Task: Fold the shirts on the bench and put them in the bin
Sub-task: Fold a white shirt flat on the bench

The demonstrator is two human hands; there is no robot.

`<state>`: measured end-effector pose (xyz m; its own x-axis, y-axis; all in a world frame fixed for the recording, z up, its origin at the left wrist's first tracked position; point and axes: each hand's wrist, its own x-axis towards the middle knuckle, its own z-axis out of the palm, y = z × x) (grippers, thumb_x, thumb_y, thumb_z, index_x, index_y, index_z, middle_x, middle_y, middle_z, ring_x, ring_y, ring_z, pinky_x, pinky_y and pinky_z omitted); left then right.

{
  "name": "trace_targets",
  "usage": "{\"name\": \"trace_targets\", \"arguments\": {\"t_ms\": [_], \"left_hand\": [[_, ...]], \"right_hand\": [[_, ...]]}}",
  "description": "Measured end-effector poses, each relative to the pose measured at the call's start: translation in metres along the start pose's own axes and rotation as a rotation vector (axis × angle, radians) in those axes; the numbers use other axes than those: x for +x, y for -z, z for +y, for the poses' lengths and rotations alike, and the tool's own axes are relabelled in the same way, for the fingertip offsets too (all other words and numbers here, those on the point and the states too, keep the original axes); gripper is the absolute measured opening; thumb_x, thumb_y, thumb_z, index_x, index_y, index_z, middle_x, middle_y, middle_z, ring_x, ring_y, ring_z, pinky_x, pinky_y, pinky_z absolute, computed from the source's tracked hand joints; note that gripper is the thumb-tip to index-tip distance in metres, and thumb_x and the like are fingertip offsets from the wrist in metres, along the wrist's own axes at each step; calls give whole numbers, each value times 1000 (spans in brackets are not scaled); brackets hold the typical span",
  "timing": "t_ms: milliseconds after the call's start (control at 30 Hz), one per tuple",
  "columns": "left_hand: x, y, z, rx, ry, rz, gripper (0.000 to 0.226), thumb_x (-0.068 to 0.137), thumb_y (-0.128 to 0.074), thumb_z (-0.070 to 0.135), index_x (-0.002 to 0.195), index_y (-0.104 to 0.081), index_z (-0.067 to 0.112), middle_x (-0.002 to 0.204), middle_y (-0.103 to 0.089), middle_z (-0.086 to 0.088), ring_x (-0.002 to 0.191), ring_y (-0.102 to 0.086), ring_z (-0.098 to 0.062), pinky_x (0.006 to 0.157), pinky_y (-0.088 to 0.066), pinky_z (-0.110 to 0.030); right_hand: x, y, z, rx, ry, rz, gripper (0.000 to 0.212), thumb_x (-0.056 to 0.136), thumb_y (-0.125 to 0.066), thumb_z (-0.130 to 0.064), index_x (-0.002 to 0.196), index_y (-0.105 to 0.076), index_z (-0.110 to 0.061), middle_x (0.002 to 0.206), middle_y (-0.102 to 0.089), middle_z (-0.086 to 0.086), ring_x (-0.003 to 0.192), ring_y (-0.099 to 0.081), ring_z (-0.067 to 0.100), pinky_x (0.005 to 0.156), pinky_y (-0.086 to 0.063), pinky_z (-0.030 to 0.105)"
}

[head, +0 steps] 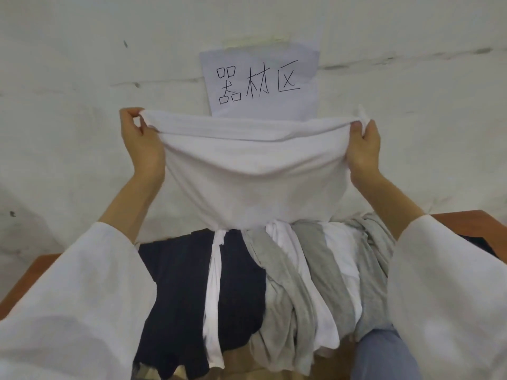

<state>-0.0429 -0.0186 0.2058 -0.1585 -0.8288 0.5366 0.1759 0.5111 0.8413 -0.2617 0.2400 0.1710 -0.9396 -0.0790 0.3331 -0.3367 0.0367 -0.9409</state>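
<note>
Both hands are raised in front of the wall (82, 78), holding a white shirt (252, 165) up by its top edge. The left hand (140, 141) pinches the left corner between thumb and fingers. The right hand (365, 149) pinches the right corner the same way, so the cloth sags between them. The shirt's lower end reaches down to a pile of clothes on the brown desk (466, 223). In the pile a dark shirt (178, 270) lies on the left, with grey shirts (277, 283) and white ones tangled beside it. A paper sign (260, 80) with handwritten characters is taped to the wall behind the held shirt.
</note>
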Motion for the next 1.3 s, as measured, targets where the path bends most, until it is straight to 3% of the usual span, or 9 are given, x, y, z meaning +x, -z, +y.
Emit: {"name": "trace_targets", "arguments": {"t_ms": [200, 333, 433, 600, 733, 867, 967, 1133, 1300], "left_hand": [[-45, 51, 39, -65, 217, -98, 29, 90, -35, 2, 78, -45, 27, 79, -55, 7, 67, -52, -5, 55, -44, -21], [-129, 92, 4, 129, 518, -226, 31, 95, -35, 2, 76, -46, 22, 78, -51, 1, 69, -49, -11, 61, -41, -22], [-198, 121, -38, 369, 781, -518, 26, 96, -41, 1, 80, -55, 15, 80, -58, -8, 74, -55, -22, 66, -44, -32], [-239, 152, -58, 381, 1185, -641, 24, 84, -60, 3, 63, -62, -7, 61, -55, -17, 60, -49, -28, 62, -38, -34], [-206, 159, -42, 289, 1023, -944, 26, 63, -70, 13, 83, -74, -3, 85, -65, -19, 77, -59, -28, 67, -46, -29], [-172, 133, -55, 95, 793, -627, 17, 86, -55, -2, 85, -70, 6, 81, -70, -13, 77, -65, -24, 70, -50, -35], [-153, 98, -97, 165, 759, -382, 11, 91, -55, 10, 85, -63, 5, 83, -67, -11, 78, -61, -26, 70, -48, -35], [-176, 73, -179, 507, 823, -537, 20, 91, -52, 4, 72, -56, 8, 76, -57, -7, 77, -54, -25, 64, -41, -30], [-177, 68, -196, 530, 749, -397, 37, 91, -58, 18, 58, -44, 12, 60, -43, -4, 58, -39, -16, 56, -30, -27]], "right_hand": [[-56, 66, -23, 74, -102, -78, 16, 95, -47, -20, 93, -48, -5, 82, -48, -1, 74, -45, 14, 64, -36, 26], [-141, 118, 40, -177, -226, -175, 32, 96, -52, -27, 69, -47, -10, 68, -44, 6, 65, -38, 18, 58, -29, 32], [-206, 146, 92, -281, -373, -291, 19, 97, -52, -26, 81, -57, -15, 78, -57, 5, 76, -51, 23, 67, -39, 34], [-239, 156, 126, -392, -479, -402, 28, 96, -52, -12, 123, -55, -6, 112, -59, 11, 101, -53, 27, 84, -38, 32], [-208, 146, 118, -483, -469, -484, 32, 93, -50, -5, 124, -55, -4, 122, -58, 16, 112, -52, 32, 96, -39, 40], [-161, 126, 97, -357, -389, -385, 26, 93, -49, -3, 119, -53, -3, 110, -53, 11, 104, -47, 25, 89, -35, 34], [-135, 104, 109, -352, -313, -273, 25, 94, -48, -8, 118, -52, -3, 110, -57, 12, 99, -51, 26, 77, -39, 29], [-129, 86, 166, -443, -507, -391, 6, 87, -55, -2, 84, -51, -5, 78, -50, 11, 83, -47, 27, 68, -40, 32], [-113, 79, 186, -565, -529, -310, 45, 96, -51, -30, 112, -54, 12, 110, -57, 32, 93, -58, 41, 86, -47, 48]]}}
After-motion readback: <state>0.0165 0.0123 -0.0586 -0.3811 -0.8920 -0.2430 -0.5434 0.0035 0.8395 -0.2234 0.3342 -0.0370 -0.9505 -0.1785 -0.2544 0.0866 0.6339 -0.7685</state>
